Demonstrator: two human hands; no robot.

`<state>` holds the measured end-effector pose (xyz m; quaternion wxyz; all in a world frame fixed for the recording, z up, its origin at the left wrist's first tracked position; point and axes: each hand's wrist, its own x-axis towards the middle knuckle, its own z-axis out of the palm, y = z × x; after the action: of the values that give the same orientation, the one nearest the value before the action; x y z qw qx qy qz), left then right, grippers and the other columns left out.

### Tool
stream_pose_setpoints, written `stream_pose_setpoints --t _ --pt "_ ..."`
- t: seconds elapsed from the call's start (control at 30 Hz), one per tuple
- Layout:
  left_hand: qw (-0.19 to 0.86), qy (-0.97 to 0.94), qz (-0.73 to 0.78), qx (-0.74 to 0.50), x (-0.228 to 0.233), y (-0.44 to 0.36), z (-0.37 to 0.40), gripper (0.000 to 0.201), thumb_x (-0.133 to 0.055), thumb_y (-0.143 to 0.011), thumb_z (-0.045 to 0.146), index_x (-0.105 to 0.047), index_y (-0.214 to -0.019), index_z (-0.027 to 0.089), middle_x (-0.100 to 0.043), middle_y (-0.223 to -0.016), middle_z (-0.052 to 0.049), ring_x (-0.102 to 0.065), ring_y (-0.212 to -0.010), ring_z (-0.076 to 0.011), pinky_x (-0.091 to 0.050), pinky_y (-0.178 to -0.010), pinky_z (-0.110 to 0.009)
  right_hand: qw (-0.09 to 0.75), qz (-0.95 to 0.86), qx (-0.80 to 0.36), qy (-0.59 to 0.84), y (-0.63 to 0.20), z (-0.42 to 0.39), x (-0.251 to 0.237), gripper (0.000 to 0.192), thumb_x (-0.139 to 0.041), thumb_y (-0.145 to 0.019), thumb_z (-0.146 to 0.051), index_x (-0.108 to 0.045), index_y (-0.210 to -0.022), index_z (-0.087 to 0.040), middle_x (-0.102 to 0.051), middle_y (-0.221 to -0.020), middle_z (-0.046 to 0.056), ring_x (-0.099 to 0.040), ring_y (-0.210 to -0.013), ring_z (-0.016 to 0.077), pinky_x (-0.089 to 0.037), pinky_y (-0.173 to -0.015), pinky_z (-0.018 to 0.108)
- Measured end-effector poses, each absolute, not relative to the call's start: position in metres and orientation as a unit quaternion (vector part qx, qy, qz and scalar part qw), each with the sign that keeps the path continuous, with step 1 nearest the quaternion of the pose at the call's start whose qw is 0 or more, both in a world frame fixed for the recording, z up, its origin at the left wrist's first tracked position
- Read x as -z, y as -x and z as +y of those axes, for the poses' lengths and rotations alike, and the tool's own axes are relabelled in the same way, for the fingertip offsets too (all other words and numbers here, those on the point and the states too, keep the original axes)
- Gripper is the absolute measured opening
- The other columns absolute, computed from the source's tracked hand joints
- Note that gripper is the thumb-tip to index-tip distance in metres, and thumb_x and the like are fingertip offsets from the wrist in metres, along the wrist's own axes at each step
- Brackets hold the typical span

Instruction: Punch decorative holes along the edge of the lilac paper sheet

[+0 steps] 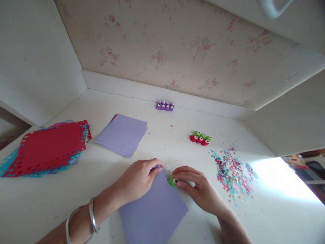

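A sheet of light purple paper [154, 217] lies in front of me at a slant. My left hand [141, 178] pinches its far corner between thumb and fingers. In my right hand [191, 181] is a small green craft punch [172, 181] with a white button, set against the paper's upper right edge. The thumb rests at the punch's button. Several punched holes show along that edge near the corner, and tiny paper bits lie just beyond it. Whether the button is pressed down I cannot tell.
Red and blue hole-edged sheets [53, 145] are piled at the left. A stack of purple paper [123, 134] lies beside them. Purple punches [165, 106] stand by the wall, with red and green punches [200, 138] nearer. Colourful paper confetti [235, 174] is heaped at the right.
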<state>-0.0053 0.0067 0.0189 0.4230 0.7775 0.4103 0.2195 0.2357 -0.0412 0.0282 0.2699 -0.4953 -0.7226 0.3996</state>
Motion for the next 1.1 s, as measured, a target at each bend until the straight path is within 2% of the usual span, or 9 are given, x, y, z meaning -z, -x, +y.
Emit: stream_pose_setpoints --t 0.27,0.43,0.53,0.63,0.73,0.8,0.97,1.1 --pt "0.290 -0.854 0.384 -0.200 -0.008 0.004 0.002 0.026 -0.043 -0.103 0.024 -0.059 -0.122 0.028 -0.074 -0.104 -0.002 -0.071 -0.093 -0.0194 -0.052 -0.082 -0.029 0.227 -0.728 -0.444 0.471 -0.235 -0.042 -0.037 0.016 -0.064 -0.093 -0.033 -0.076 -0.096 -0.023 -0.069 -0.101 0.006 -0.063 -0.078 0.0140 -0.052 -0.067 0.025" --pt "0.192 -0.898 0.345 -0.193 -0.008 0.002 -0.001 0.027 -0.043 -0.102 0.018 -0.054 -0.127 0.023 -0.073 -0.103 -0.004 -0.069 -0.093 -0.0213 -0.051 -0.082 -0.034 0.213 -0.710 -0.474 0.476 -0.232 -0.045 -0.040 0.014 -0.067 -0.091 -0.033 -0.076 -0.094 -0.023 -0.068 -0.101 0.006 -0.062 -0.075 0.0135 -0.054 -0.067 0.026" --pt "0.154 -0.908 0.334 -0.198 -0.011 0.000 -0.002 0.028 -0.044 -0.102 0.016 -0.051 -0.129 0.021 -0.071 -0.104 -0.005 -0.066 -0.094 -0.0223 -0.048 -0.084 -0.038 0.208 -0.663 -0.535 0.481 -0.231 -0.047 -0.039 0.018 -0.066 -0.091 -0.036 -0.075 -0.094 -0.021 -0.065 -0.102 0.007 -0.063 -0.069 0.0119 -0.056 -0.058 0.024" --pt "0.150 -0.895 0.355 -0.222 -0.017 -0.002 -0.005 0.025 -0.044 -0.102 0.018 -0.051 -0.126 0.020 -0.067 -0.111 -0.006 -0.061 -0.101 -0.0234 -0.045 -0.088 -0.040 0.215 -0.630 -0.571 0.481 -0.231 -0.049 -0.037 0.022 -0.065 -0.091 -0.038 -0.073 -0.092 -0.018 -0.061 -0.101 0.007 -0.062 -0.062 0.0097 -0.056 -0.052 0.021" --pt "0.164 -0.880 0.380 -0.232 -0.027 -0.002 -0.011 0.017 -0.045 -0.100 0.018 -0.057 -0.111 0.021 -0.063 -0.112 -0.007 -0.057 -0.101 -0.0245 -0.044 -0.089 -0.043 0.222 -0.642 -0.544 0.493 -0.231 -0.048 -0.037 0.021 -0.067 -0.090 -0.038 -0.073 -0.093 -0.019 -0.061 -0.102 0.007 -0.060 -0.062 0.0091 -0.054 -0.048 0.019" --pt "0.189 -0.874 0.395 -0.210 -0.033 -0.002 -0.018 0.012 -0.052 -0.095 0.023 -0.059 -0.105 0.021 -0.062 -0.109 -0.006 -0.056 -0.099 -0.0258 -0.044 -0.088 -0.045 0.220 -0.650 -0.528 0.501 -0.232 -0.047 -0.037 0.021 -0.068 -0.089 -0.039 -0.073 -0.096 -0.020 -0.060 -0.103 0.007 -0.059 -0.064 0.0095 -0.052 -0.045 0.017" --pt "0.240 -0.867 0.410 -0.148 -0.034 -0.003 -0.035 0.041 -0.074 -0.077 0.039 -0.060 -0.113 0.024 -0.061 -0.120 -0.007 -0.054 -0.110 -0.0315 -0.042 -0.095 -0.051 0.196 -0.627 -0.565 0.499 -0.233 -0.049 -0.037 0.026 -0.067 -0.089 -0.043 -0.071 -0.088 -0.017 -0.058 -0.098 0.006 -0.061 -0.064 0.0103 -0.057 -0.053 0.022" --pt "0.246 -0.872 0.395 -0.154 -0.027 -0.004 -0.036 0.047 -0.072 -0.082 0.040 -0.057 -0.123 0.024 -0.062 -0.127 -0.007 -0.053 -0.117 -0.0299 -0.039 -0.102 -0.050 0.196 -0.625 -0.542 0.526 -0.231 -0.058 -0.037 0.023 -0.069 -0.088 -0.040 -0.066 -0.086 -0.017 -0.059 -0.094 0.004 -0.063 -0.065 0.0108 -0.053 -0.055 0.022"
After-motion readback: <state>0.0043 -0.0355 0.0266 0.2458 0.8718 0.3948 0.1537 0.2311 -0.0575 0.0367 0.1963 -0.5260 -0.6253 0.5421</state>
